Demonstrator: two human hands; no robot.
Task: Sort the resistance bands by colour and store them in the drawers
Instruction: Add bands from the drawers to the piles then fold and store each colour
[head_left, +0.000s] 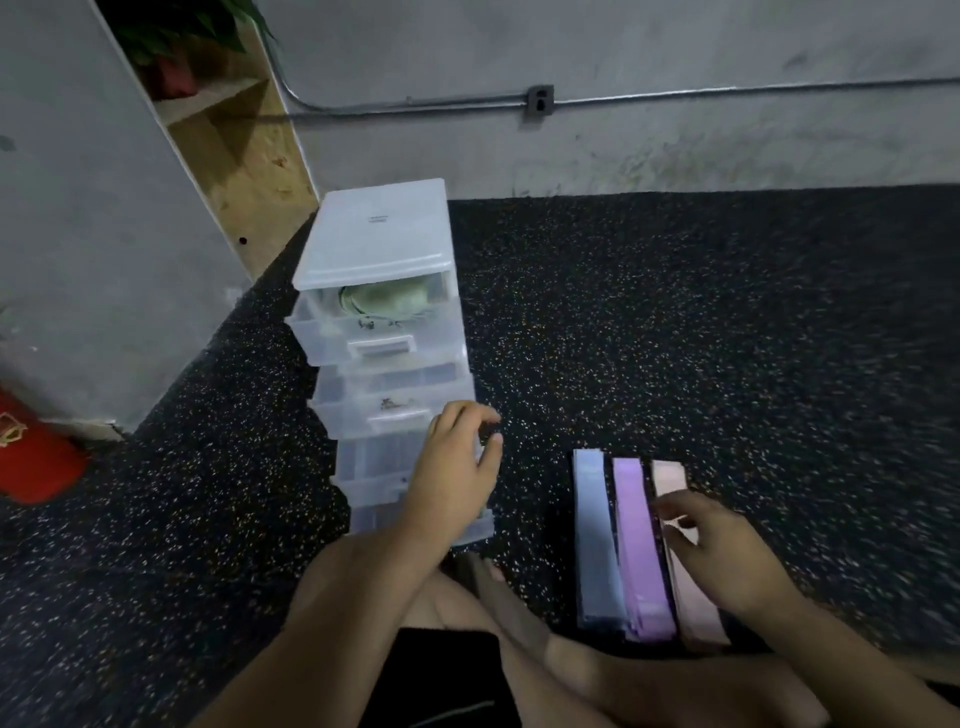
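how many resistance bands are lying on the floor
3, side by side: blue band leftmost, purple band middle, pink band rightmost, partly under the right hand. More may hide beneath.

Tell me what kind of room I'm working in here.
Most likely a gym or workout room, perhaps in a basement or garage: black speckled rubber floor, bare concrete wall with exposed conduit, and resistance bands laid out beside a clear drawer unit.

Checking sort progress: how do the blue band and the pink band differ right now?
The blue band is pale blue and leftmost; the pink band is pale pink and rightmost. The blue band lies uncovered; the right hand hangs over the pink band, hiding part. Both lie flat on the floor, parallel, with the purple band between.
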